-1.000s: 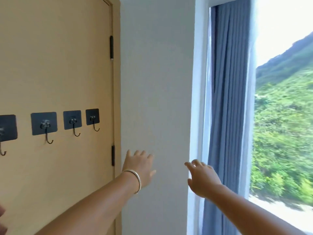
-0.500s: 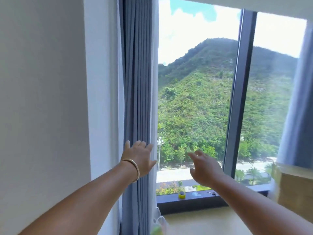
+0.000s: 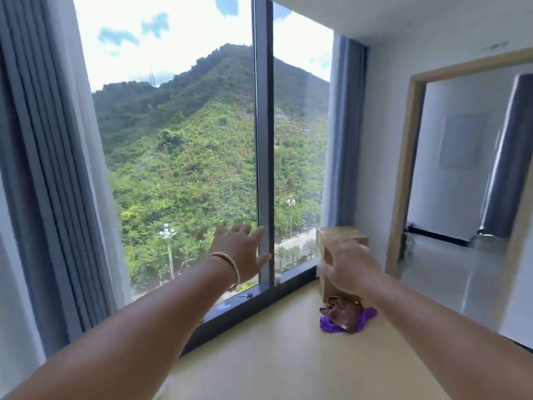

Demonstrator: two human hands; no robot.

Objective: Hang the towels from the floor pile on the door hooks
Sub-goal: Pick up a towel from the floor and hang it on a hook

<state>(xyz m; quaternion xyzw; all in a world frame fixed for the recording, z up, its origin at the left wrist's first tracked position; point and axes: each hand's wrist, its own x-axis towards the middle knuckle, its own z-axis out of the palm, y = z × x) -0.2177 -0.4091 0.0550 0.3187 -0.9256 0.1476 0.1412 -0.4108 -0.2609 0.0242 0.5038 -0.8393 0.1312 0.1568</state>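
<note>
The towel pile (image 3: 347, 316) lies on the light wooden floor (image 3: 288, 356), near the corner of the room and just in front of a small wooden cabinet (image 3: 343, 241). It is a small crumpled heap. A purple towel (image 3: 367, 314) is at the bottom and spreads out to the right and to the front. A brown-red towel (image 3: 341, 310) sits bunched on top of it. The pile is blurred, so the number of towels cannot be told.
</note>
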